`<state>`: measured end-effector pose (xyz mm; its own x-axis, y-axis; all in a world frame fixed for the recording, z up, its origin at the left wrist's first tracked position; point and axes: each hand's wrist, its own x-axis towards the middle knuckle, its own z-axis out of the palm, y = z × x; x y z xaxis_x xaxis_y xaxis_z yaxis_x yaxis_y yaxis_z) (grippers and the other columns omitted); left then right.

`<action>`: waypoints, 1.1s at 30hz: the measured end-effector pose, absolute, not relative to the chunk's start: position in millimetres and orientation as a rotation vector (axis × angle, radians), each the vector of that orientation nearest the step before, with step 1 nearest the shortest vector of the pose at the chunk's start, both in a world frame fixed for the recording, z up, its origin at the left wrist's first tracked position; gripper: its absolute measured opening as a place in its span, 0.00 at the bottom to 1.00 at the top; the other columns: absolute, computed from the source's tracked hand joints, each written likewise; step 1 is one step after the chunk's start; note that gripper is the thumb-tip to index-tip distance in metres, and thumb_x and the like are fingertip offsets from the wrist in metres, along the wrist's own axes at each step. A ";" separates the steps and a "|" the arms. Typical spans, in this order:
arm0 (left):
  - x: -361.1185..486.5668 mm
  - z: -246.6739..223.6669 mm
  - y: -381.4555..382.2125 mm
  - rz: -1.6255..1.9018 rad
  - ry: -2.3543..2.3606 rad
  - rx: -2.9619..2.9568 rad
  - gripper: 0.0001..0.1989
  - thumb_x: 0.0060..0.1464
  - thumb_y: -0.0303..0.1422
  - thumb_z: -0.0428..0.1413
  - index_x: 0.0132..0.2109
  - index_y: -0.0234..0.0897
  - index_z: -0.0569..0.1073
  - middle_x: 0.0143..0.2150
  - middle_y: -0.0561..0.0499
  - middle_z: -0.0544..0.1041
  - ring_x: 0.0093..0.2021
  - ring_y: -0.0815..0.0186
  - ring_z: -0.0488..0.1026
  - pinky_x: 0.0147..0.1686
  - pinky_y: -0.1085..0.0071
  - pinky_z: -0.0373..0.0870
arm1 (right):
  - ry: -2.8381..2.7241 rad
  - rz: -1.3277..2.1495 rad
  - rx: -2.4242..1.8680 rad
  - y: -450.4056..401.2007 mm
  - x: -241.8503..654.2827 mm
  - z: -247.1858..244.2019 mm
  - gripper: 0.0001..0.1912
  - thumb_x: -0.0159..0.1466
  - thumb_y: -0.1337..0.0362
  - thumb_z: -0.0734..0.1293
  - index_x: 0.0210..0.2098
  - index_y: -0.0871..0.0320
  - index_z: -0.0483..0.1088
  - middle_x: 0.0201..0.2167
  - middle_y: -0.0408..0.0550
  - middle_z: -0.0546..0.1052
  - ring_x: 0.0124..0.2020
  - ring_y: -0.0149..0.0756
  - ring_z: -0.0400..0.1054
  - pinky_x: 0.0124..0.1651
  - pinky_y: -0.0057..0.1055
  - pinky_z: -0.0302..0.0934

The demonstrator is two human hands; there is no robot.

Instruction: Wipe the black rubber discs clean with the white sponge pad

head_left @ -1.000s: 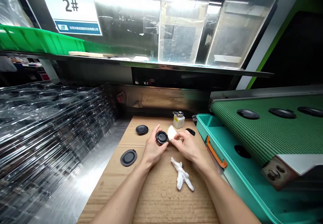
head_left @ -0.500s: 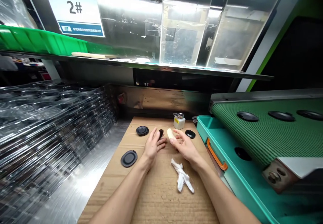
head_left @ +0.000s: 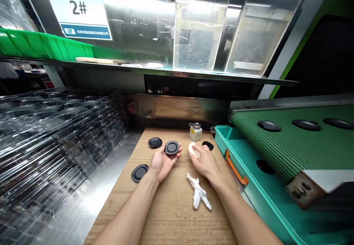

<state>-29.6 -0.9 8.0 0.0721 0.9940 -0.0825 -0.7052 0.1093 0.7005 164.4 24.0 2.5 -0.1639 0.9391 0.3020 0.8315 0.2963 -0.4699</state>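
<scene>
Palm up, my left hand (head_left: 163, 164) holds a black plastic lid (head_left: 172, 147), its ringed face turned upward. My right hand (head_left: 205, 161) grips a white rounded pad (head_left: 193, 150) between thumb and fingers, a little to the right of the lid. Another black lid (head_left: 155, 142) lies just left of my left hand, and one more black lid (head_left: 139, 172) lies nearer me beside my left wrist. Behind my right fingers is a partly hidden black piece (head_left: 208, 145). A crumpled white glove or cloth (head_left: 198, 191) lies between my forearms.
Cardboard (head_left: 177, 215) covers the worktop. A small white bottle (head_left: 195, 132) stands at its back. At right, a teal bin (head_left: 265, 204) sits below a green conveyor belt (head_left: 293, 145) carrying black pieces. Stacked clear trays (head_left: 55, 138) fill the left. A metal shelf (head_left: 182, 74) crosses above.
My left hand has turned palm up, so the lid now shows its face instead of its edge. My right hand has moved slightly right with the white pad, whose flat side now shows.
</scene>
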 end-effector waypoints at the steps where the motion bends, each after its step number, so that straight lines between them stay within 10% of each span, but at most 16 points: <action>1: -30.8 8.2 -1.3 1.369 0.640 0.565 0.22 0.62 0.44 0.45 0.50 0.30 0.71 0.57 0.34 0.71 0.52 0.55 0.73 0.45 0.63 0.74 | -2.069 0.255 -1.590 23.3 163.5 1.1 0.19 0.63 0.54 0.63 0.52 0.50 0.70 0.42 0.50 0.68 0.41 0.39 0.66 0.42 0.31 0.56; 10: -24.7 14.1 -7.2 1.379 0.689 0.639 0.23 0.55 0.44 0.57 0.52 0.32 0.69 0.56 0.36 0.72 0.51 0.57 0.73 0.46 0.65 0.72 | -2.172 0.221 -1.609 22.6 161.5 -4.1 0.19 0.62 0.52 0.63 0.51 0.49 0.70 0.41 0.49 0.69 0.46 0.41 0.64 0.45 0.32 0.53; 15: -10.8 16.9 -14.3 1.621 0.940 1.099 0.43 0.41 0.30 0.68 0.62 0.40 0.57 0.55 0.41 0.73 0.54 0.59 0.71 0.56 0.60 0.65 | -2.169 0.222 -1.596 22.0 162.0 -3.2 0.20 0.63 0.51 0.62 0.52 0.48 0.69 0.42 0.50 0.69 0.46 0.42 0.64 0.45 0.33 0.54; 33: 2.9 17.9 -31.6 1.655 1.216 1.824 0.43 0.47 0.30 0.63 0.66 0.43 0.51 0.56 0.47 0.71 0.56 0.61 0.69 0.59 0.62 0.62 | -2.190 0.256 -1.619 22.9 163.4 -2.4 0.20 0.61 0.56 0.63 0.53 0.48 0.67 0.42 0.49 0.69 0.45 0.42 0.64 0.42 0.32 0.53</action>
